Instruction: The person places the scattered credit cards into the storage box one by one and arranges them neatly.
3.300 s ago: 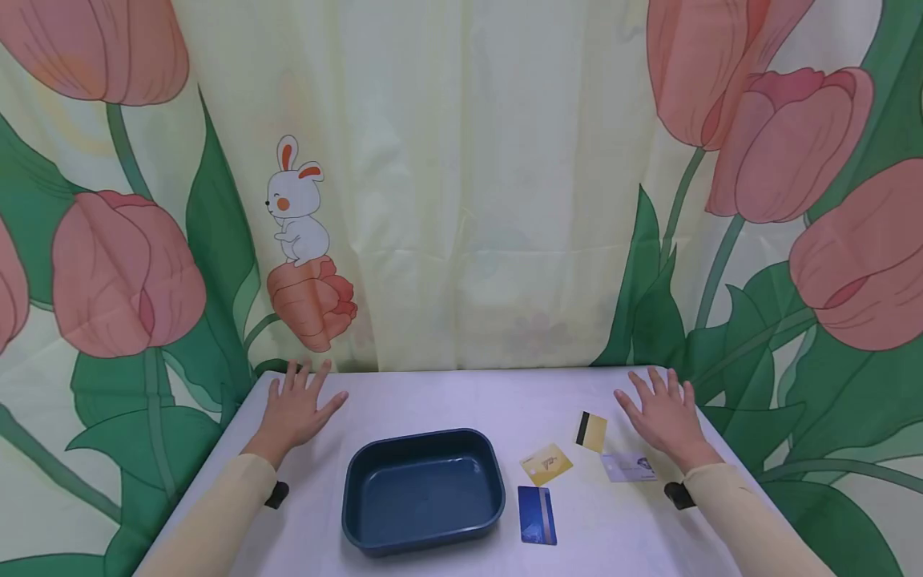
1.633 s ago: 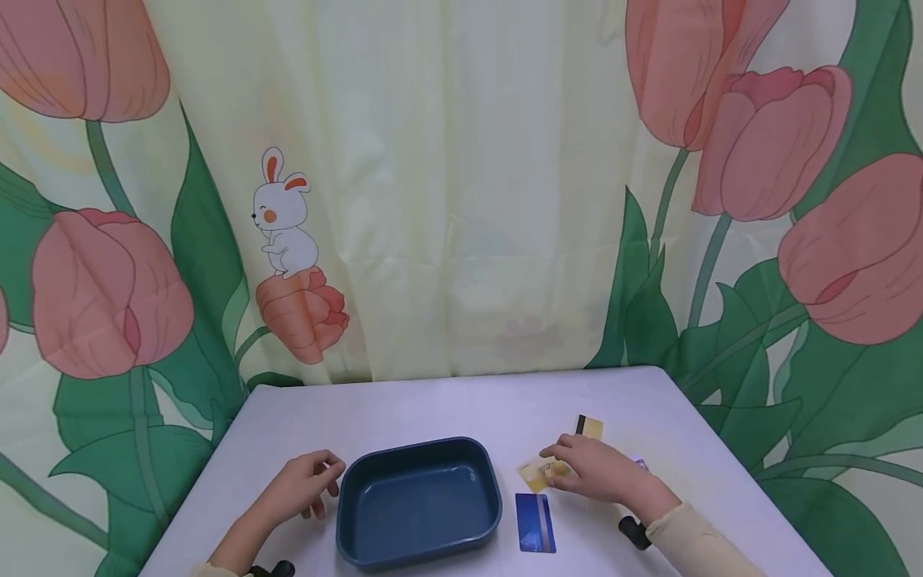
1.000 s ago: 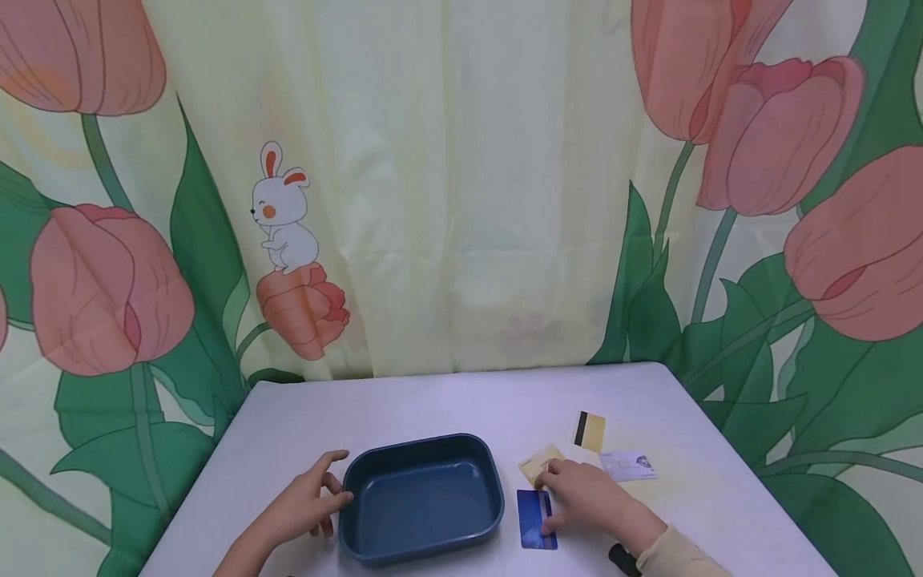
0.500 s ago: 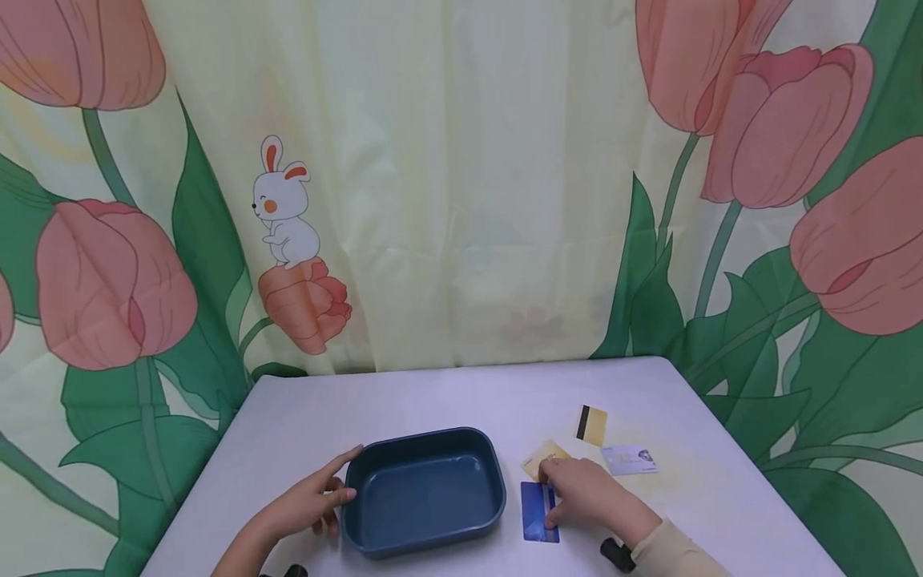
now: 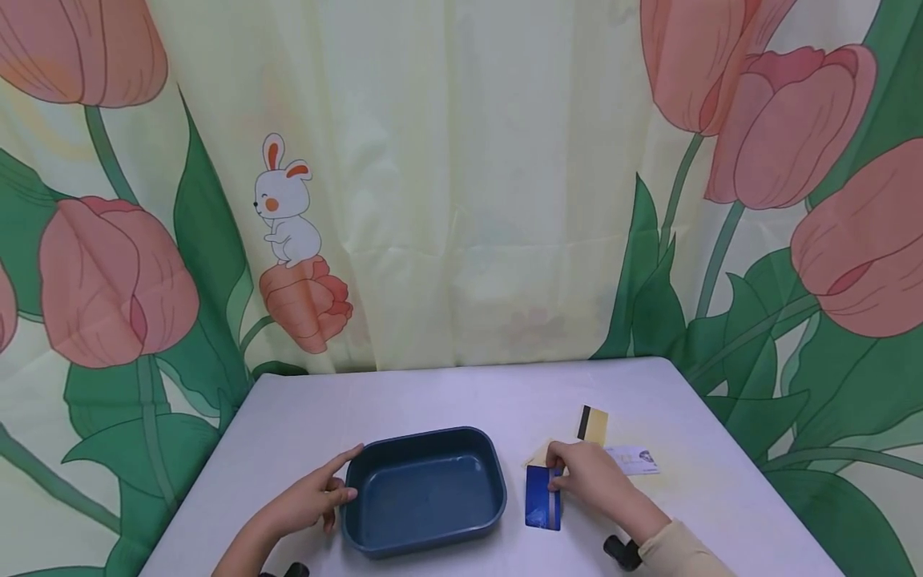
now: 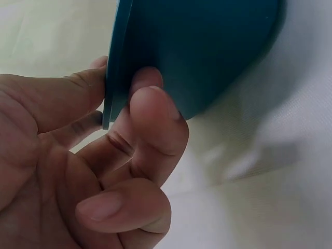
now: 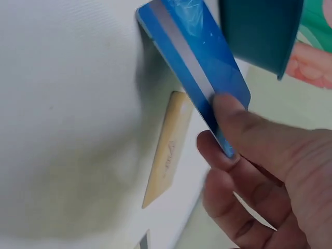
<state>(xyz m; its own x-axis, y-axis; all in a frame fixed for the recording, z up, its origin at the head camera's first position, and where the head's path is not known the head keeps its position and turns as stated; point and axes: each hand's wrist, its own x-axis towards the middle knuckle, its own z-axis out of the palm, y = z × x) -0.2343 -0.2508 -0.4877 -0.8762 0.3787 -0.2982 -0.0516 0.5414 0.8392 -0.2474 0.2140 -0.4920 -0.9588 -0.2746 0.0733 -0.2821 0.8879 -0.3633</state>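
My right hand (image 5: 593, 474) pinches a blue bank card (image 5: 541, 498) with a grey stripe between thumb and fingertips. In the right wrist view the card (image 7: 202, 57) is tilted and raised off the table, with a shadow beneath. My left hand (image 5: 306, 503) holds the left rim of a dark blue rectangular tray (image 5: 425, 548), thumb and index finger along the edge. The left wrist view has the thumb on one side of the tray's rim (image 6: 116, 62) and curled fingers against the wall below. Inside, the tray holds nothing.
A yellow card (image 7: 168, 155) lies flat, partly hidden by the right hand in the head view. Behind it are a gold card with a black stripe (image 5: 593, 425) and a pale lilac card (image 5: 633, 460). A white cloth covers the table (image 5: 404, 401); a tulip curtain (image 5: 461, 200) hangs behind.
My hands came down from the table's far corners. The left took the tray's rim. The right passed over the yellow card to the blue card, pinched it and lifted it slightly.
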